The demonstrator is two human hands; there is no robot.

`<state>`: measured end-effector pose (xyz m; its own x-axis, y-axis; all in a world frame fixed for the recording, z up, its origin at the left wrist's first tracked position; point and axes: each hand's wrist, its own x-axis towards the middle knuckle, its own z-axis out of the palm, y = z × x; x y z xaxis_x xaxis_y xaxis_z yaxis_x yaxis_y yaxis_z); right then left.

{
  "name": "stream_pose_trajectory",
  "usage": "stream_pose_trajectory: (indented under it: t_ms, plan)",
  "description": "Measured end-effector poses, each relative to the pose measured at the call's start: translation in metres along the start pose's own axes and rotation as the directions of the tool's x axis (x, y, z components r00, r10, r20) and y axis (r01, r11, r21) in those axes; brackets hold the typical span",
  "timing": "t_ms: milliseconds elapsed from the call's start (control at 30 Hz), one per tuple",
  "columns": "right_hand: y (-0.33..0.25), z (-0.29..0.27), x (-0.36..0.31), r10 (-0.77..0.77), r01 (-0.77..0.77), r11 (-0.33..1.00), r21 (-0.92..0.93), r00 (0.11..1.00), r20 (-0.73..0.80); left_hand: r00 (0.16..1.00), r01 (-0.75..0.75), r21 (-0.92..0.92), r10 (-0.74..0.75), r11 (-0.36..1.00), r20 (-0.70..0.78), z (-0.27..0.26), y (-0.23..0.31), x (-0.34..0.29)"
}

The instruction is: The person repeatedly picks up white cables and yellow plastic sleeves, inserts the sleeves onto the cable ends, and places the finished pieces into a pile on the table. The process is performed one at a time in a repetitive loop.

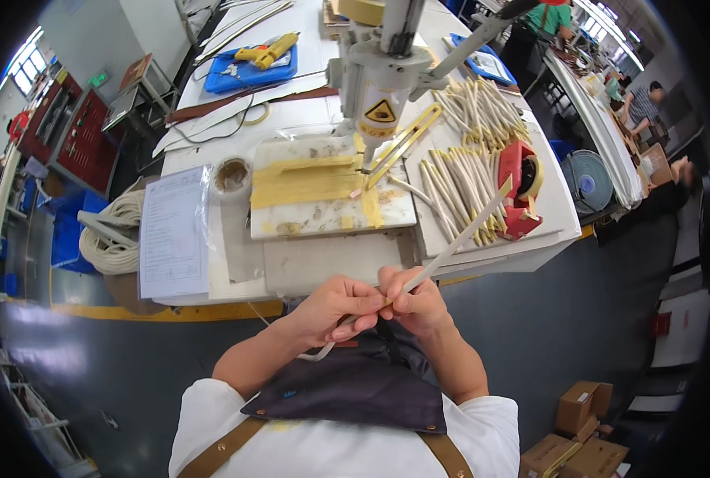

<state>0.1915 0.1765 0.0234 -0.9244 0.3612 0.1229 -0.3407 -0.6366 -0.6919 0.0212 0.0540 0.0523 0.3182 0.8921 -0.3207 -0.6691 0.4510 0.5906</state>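
Note:
In front of my apron, at the table's near edge, both hands hold a white cord [460, 240]. My left hand [335, 309] is closed on it, with the cord's tail hanging below the fingers. Close beside it, my right hand [420, 307] pinches the same cord. From there one end slants up to the right, its tip wrapped in yellow. A small yellowish patch shows at the fingertips, mostly hidden. Beyond the hands, many cut cords [450, 187] with yellow ends lie beside a red tape dispenser [519, 187].
A bench machine [379, 88] stands over a white board [291, 227] covered in yellow tape. At the left are a paper sheet [173, 239], a tape roll [232, 175] and a coil of cord [112, 239]. A blue tray [211, 76] holds a yellow glue gun [271, 52].

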Motion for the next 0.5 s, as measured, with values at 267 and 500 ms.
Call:
stream_pose_trajectory:
  t_ms: [267,500]
  plan:
    - [-0.043,-0.012,0.034,-0.123,-0.010,0.903,-0.431,0.952,-0.280,0.866,-0.251,0.343,0.368,0.905,-0.338,-0.014,-0.006,-0.022]
    - [-0.044,-0.028,0.056,-0.194,0.063,0.939,-0.338,0.909,-0.369,0.791,-0.204,0.570,0.477,0.796,-0.383,-0.025,0.001,-0.041]
